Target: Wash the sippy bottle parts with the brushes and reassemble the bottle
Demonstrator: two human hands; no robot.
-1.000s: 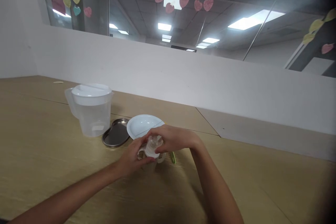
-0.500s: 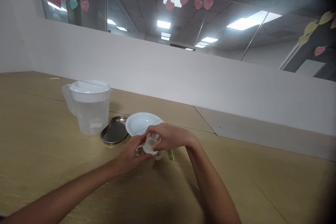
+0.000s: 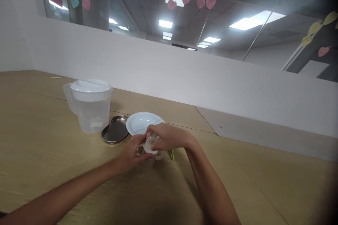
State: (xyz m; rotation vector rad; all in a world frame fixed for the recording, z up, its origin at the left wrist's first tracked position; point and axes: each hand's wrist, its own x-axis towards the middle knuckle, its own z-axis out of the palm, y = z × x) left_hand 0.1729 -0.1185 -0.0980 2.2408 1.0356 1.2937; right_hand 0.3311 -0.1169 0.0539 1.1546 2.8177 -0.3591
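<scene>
A clear baby bottle with side handles and a white collar stands upright on the table. My left hand is wrapped round its upper left side, with the thumb across the front below the collar. From above and the right, my right hand grips the bottle's top, its fingers bent round the clear dome-shaped teat or cap. Which of the two that clear part is, I cannot tell. Both hands hide much of the bottle.
Behind my hands lies a white plate, crossed by a thin straight item. A kidney-shaped metal tray and a lidded plastic pitcher stand to the left. A green-handled item shows beside my right wrist. A white wall bounds the table.
My right hand's fingers have shifted slightly on the bottle's top. Both hands stay on the bottle, and the other things lie where they were; the view has moved a little.
</scene>
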